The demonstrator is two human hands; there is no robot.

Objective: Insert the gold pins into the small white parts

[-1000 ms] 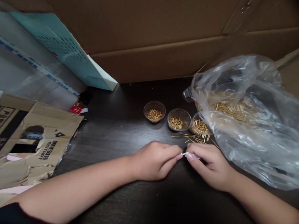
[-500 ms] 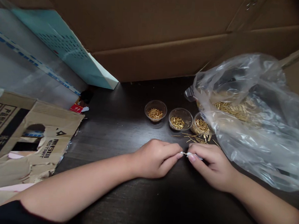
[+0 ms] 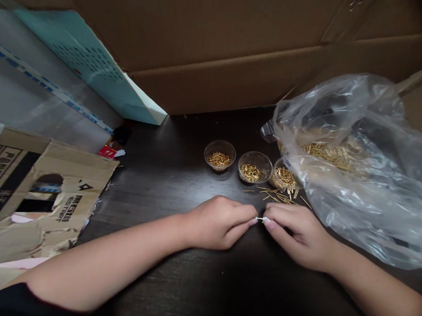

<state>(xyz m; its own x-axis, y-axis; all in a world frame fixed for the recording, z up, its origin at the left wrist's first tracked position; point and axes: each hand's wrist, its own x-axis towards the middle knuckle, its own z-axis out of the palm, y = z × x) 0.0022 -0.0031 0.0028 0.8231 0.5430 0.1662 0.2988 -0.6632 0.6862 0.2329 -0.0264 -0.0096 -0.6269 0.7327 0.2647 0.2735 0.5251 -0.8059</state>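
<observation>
My left hand [image 3: 221,222] and my right hand [image 3: 299,233] meet fingertip to fingertip over the dark table [image 3: 167,184]. Both are closed in a pinch on a tiny gold pin [image 3: 260,219] held between them. Just beyond the fingers lie several loose gold pins [image 3: 278,195]. Behind those stand three small clear cups of gold parts: a left cup [image 3: 219,155], a middle cup [image 3: 255,167] and a right cup [image 3: 285,174] partly under the bag.
A large clear plastic bag [image 3: 359,166] holding many gold pins fills the right side. A torn cardboard box [image 3: 42,191] lies at the left, and a big cardboard wall [image 3: 216,50] closes the back. A teal sheet [image 3: 95,72] leans at the back left.
Both hands stay nearly still, pinched together; the right fingertips shift very slightly and less white shows at them. Nothing else has moved.
</observation>
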